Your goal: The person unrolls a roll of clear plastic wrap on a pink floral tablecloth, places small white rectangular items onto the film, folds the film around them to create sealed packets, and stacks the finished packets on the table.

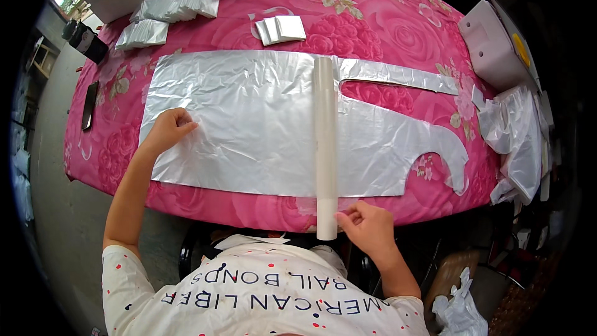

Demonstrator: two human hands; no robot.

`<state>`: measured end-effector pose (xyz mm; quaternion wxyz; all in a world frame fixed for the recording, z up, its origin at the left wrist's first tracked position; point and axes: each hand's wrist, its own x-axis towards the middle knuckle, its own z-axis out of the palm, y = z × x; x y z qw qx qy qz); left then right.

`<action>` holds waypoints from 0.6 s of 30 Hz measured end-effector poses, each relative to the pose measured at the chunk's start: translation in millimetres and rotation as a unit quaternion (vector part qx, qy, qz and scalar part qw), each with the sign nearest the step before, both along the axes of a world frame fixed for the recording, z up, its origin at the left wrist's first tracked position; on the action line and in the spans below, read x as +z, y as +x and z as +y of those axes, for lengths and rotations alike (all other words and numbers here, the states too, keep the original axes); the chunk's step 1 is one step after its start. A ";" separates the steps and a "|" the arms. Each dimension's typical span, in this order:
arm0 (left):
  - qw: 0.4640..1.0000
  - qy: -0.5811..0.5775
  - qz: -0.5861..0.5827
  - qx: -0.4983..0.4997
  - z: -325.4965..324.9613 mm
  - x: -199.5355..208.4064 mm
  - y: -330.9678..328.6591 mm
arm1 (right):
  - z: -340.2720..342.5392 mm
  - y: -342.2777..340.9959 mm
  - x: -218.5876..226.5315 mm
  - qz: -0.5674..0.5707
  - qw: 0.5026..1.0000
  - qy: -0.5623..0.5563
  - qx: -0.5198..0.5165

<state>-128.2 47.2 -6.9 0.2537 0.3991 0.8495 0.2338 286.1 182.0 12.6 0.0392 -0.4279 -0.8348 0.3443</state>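
A silvery-white plastic sheet (pixel 249 118) lies spread over the table, wrinkled; its right part is cut into a narrow strap and a curved, hooked strip. Across it, running far to near, rests a long pale tube (pixel 326 130), whose near end juts past the table edge. My left hand (pixel 169 130) is over the sheet's left part, fingers curled in and thumb against them; whatever they pinch, if anything, is hidden. Beside the tube's near end is my right hand (pixel 365 224), its thumb touching the tube's side and its fingers curled; anything between them cannot be made out.
Folded silvery packets stand in rows (pixel 180 6) at the far left, with a small stack (pixel 281 29) at the back middle. A dark bottle (pixel 85 42) and a phone (pixel 90 106) are at left. A pale box (pixel 497 43) and plastic bags (pixel 513 140) sit at right.
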 end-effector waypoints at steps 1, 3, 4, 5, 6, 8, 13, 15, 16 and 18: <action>0.999 -0.011 0.047 0.000 -2.6 0.2 -2.8 | -9.5 -7.6 -2.1 -0.047 0.998 -0.015 0.028; 0.989 -0.037 0.143 0.000 -7.5 2.4 -5.9 | -15.8 -17.2 -5.2 -0.125 0.990 -0.023 0.067; 0.976 0.015 0.217 -0.024 -8.6 4.7 -2.8 | -16.6 -20.5 -5.1 -0.135 0.988 -0.031 0.067; 0.955 0.068 0.285 -0.045 -6.5 8.4 9.0 | -17.0 -22.0 -6.0 -0.124 0.990 -0.041 0.060; 0.927 0.120 0.350 -0.066 -1.3 10.2 22.2 | -17.3 -22.4 -6.7 -0.114 0.991 -0.052 0.052; 0.933 0.222 0.262 -0.106 26.0 10.6 60.5 | -18.3 -21.9 -9.0 -0.099 0.992 -0.069 0.032; 0.923 0.315 0.064 -0.214 85.8 -15.2 161.9 | -19.0 -19.0 -13.6 -0.089 0.993 -0.069 0.027; 0.928 0.283 0.066 -0.232 101.3 -36.0 182.4 | -18.7 -20.2 -11.5 -0.092 0.992 -0.080 0.026; 0.932 0.272 0.059 -0.232 104.1 -45.2 188.4 | -17.8 -20.2 -9.8 -0.094 0.991 -0.087 0.027; 0.939 0.230 0.105 -0.234 104.0 -47.0 195.2 | -12.8 -19.3 -6.3 -0.089 0.988 -0.117 0.042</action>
